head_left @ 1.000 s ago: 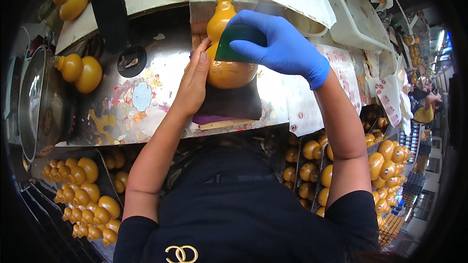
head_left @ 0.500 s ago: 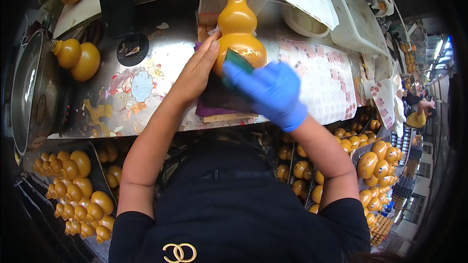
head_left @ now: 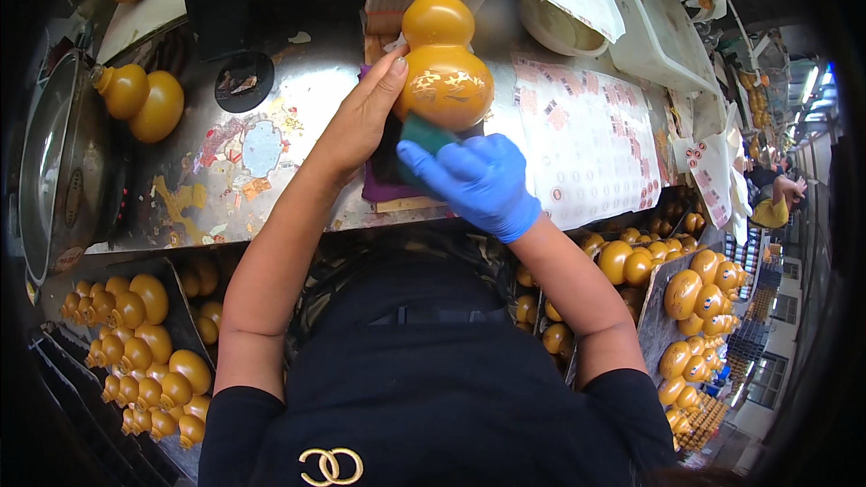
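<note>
A yellow-orange gourd-shaped bottle [head_left: 440,22] lies on its back on a support, its neck pointing away from me. Gold writing marks its wider bulb. My left hand [head_left: 368,108] is bare and steadies the bottle's left side, thumb on the wide bulb; its other fingers are partly hidden. In a blue glove, my right hand [head_left: 478,182] grips a flat dark-green pad [head_left: 424,137] just below the bulb, at its near end. Whether the pad touches the bottle I cannot tell. Purple cloth [head_left: 383,182] shows beneath.
Printed transfer sheets [head_left: 586,144] cover the bench's right side. A white bowl [head_left: 564,34] and white plastic tub [head_left: 657,32] stand behind them. On the left are another gourd bottle [head_left: 144,101] and a metal pan [head_left: 50,171]. Boards of gourd bottles [head_left: 149,343] flank me below.
My right hand and the pad have moved down toward me, off the wide bulb, baring its gold writing. My left hand remains on the bottle.
</note>
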Demonstrator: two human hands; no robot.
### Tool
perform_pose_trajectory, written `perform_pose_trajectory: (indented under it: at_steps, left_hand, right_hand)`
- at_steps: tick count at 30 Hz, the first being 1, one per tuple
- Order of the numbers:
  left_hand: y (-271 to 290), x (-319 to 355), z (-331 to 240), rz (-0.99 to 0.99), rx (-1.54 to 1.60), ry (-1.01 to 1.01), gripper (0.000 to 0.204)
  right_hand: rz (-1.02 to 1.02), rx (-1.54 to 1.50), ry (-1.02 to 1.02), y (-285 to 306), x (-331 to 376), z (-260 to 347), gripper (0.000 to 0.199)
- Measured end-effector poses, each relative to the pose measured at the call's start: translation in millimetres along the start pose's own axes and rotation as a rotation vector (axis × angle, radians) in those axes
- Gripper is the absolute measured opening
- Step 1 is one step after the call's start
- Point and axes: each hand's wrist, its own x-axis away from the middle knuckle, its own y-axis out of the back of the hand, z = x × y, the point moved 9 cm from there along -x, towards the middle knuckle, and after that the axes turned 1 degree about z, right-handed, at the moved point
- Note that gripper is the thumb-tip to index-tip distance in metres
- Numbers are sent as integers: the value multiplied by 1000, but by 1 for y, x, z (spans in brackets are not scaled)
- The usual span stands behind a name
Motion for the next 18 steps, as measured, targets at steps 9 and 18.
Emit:
perform_pose_trajectory:
  at_steps: [9, 18]
  left_hand:
    - [2, 2, 2, -2, -20, 8, 62]
    - [0, 3, -1, -36, -52, -13, 61]
  right_hand:
    - [-97, 1, -4, 48, -8, 3, 41]
    - [-99, 11, -16, 30, 20, -19, 38]
